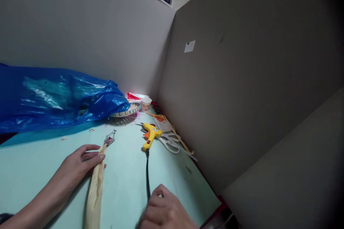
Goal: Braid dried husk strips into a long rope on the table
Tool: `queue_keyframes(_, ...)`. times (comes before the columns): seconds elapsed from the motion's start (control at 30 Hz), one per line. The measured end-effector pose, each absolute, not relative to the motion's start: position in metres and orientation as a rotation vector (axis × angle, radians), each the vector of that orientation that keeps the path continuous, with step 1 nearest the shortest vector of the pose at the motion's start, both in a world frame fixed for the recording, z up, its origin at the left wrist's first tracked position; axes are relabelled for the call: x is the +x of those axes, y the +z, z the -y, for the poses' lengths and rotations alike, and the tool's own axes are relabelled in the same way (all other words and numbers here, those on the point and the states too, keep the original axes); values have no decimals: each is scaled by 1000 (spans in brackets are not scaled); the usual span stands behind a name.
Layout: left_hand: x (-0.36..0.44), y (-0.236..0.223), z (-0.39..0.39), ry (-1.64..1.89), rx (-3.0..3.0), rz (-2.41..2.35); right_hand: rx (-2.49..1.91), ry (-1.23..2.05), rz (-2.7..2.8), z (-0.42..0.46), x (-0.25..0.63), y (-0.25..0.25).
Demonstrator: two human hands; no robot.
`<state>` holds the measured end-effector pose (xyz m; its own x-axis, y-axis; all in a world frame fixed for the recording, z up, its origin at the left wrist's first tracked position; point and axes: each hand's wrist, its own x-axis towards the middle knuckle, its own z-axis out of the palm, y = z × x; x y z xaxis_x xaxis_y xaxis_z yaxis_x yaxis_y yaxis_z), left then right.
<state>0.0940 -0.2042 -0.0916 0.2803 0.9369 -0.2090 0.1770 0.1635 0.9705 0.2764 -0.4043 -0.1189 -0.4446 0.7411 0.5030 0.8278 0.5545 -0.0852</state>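
My left hand (80,162) has its thumb and fingers around the upper part of a long, pale cream strip (94,196) of folded, crinkled material, which runs down out of view. A small metal wire piece (110,138) with a bit of red sits at the strip's far end. At the bottom of the view, my right hand (168,209) is closed; what its fingers hold, if anything, is hidden. The black cord (147,175) of a yellow glue gun (151,136) runs down to that hand, but I cannot tell whether it is gripped. The glue gun lies on the table.
White-handled scissors (172,146) lie beside the glue gun. Behind are orange-handled scissors (159,117), a paper cup (146,103) and a woven basket (126,112), partly under a large blue plastic bag (59,96). Grey partitions (242,71) border the pale green table (123,193).
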Motion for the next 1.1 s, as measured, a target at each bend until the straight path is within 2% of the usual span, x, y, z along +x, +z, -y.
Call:
queue_keyframes(0.1,92,-90,211,716,1248,-1112,-1476,-8,2330,417,298,-75)
queue_keyframes(0.2,92,-83,216,691,1236,-1049,-1752,414,2247,418,304,-40)
queue_keyframes(0.33,92,-85,215,632,1157,-1031,-1770,674,2040,388,300,-19)
queue_keyframes(0.47,93,-90,214,584,1082,-973,-1768,686,1739,329,285,-25)
queue_keyframes(0.63,95,-88,219,593,1076,-961,-1648,880,1621,276,262,-52)
queue_keyframes(0.87,93,-88,217,480,1193,-914,-1593,1109,1413,271,263,-70)
queue_keyframes(1.1,94,-90,219,441,1337,-1023,-1513,1145,1363,276,259,-77)
